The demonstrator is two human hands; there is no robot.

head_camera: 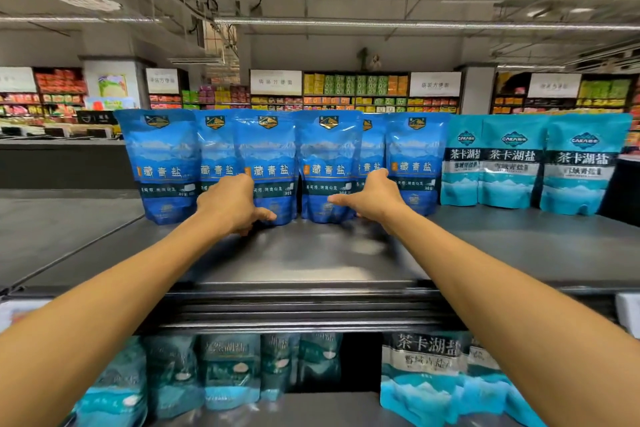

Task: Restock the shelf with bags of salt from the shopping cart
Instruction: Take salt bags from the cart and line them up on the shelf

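Both arms stretched forward, left hand [232,203] fingers curled down, right hand [372,198] fingers extended
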